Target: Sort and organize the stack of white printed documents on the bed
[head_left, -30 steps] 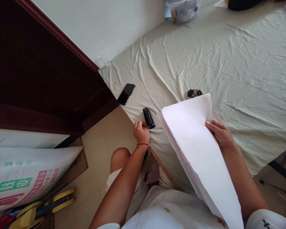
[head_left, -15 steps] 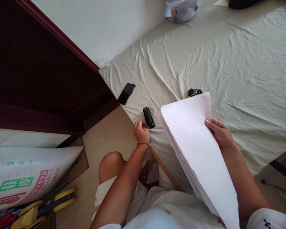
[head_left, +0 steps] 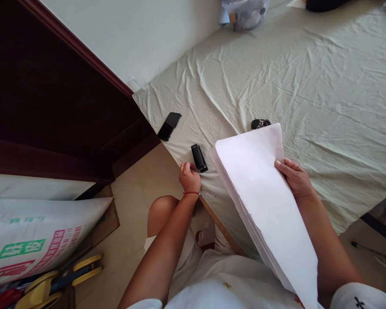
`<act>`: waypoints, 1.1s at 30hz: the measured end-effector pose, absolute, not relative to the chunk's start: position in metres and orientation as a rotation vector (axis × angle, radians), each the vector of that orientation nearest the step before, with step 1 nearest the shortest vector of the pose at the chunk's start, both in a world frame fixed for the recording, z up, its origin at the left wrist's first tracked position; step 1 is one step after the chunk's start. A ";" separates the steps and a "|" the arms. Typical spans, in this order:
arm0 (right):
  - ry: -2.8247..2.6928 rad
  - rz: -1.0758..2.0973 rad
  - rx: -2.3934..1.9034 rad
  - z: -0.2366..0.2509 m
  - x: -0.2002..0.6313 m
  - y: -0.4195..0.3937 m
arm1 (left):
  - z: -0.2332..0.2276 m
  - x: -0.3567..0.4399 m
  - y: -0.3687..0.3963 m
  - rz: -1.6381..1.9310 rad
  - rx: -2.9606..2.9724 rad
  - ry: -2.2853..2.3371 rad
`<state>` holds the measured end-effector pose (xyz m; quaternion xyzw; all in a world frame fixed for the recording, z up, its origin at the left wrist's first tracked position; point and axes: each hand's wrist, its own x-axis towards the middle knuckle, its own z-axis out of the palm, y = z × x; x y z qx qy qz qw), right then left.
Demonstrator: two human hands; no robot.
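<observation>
Broadly spread across the frame, a wrinkled pale sheet (head_left: pixel 309 77) over a bed, dark door (head_left: pixel 51 86) off to the left. Held up over the bed's near edge, a stack of white paper (head_left: pixel 260 197), long axis slanting from upper left near the sheet down toward the lap at lower right. Gripped at its right edge by the right hand (head_left: pixel 296 178), thumb on top, fingers closed around the sheets. Lower left, at the bed's corner, left hand (head_left: pixel 189 178) loosely curled, nothing clearly inside it, fingertips just beside a small black stapler-like block (head_left: pixel 199 158). Lying just up and right of that hand, long axis roughly along the bed edge; far nearer the left hand than the right. Farther along, a black flat case (head_left: pixel 169 126); past the paper's top corner, a bunch of keys (head_left: pixel 260 124).
</observation>
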<state>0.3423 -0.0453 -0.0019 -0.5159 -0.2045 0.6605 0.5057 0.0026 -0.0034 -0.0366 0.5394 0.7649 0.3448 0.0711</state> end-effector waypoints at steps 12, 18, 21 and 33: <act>-0.461 1.603 -1.202 0.002 0.343 -0.046 | -0.036 0.003 -0.002 1.003 1.643 2.325; -0.530 1.658 -1.210 -0.002 0.343 -0.046 | -0.034 0.004 -0.002 1.001 1.644 2.320; -0.717 1.729 -1.249 0.001 0.346 -0.047 | -0.033 0.004 -0.003 1.009 1.635 2.307; -1.880 1.187 -1.671 0.012 0.341 -0.038 | -0.033 0.004 -0.003 0.986 1.657 2.327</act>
